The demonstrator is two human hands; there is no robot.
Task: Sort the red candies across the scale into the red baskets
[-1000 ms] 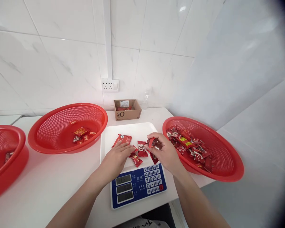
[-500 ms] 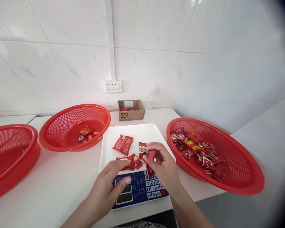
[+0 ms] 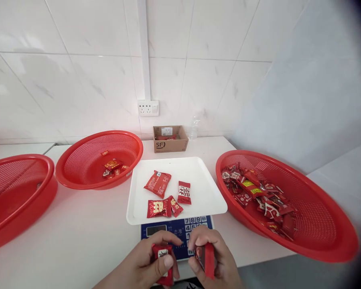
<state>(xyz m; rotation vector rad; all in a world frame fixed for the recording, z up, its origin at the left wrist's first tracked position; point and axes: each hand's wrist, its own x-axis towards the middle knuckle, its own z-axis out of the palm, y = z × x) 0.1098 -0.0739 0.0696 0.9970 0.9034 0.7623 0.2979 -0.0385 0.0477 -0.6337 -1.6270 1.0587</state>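
Note:
My left hand (image 3: 150, 257) is closed around a small red candy packet (image 3: 163, 253) with a white label. Beside it, my right hand (image 3: 212, 257) grips another red packet (image 3: 209, 261), its edge turned up. Both hands are in front of the keypad of a blue-fronted scale (image 3: 180, 230). On its white tray (image 3: 198, 172) lie a larger red packet (image 3: 158, 184), a red-and-white packet (image 3: 184, 192), a red packet with gold lettering (image 3: 159, 208) and a small twisted one (image 3: 176, 206) touching it.
A tilted red basket (image 3: 321, 212) full of red packets is on the right. To the left stand a red basket (image 3: 78, 160) with several packets and another red basket (image 3: 18, 204). Behind the scale are a cardboard box (image 3: 170, 146) and a clear plastic bottle (image 3: 194, 127).
Both hands have drawn back from the tray toward me. A red packet now shows in my left hand, which was open before. My right hand keeps its packet.

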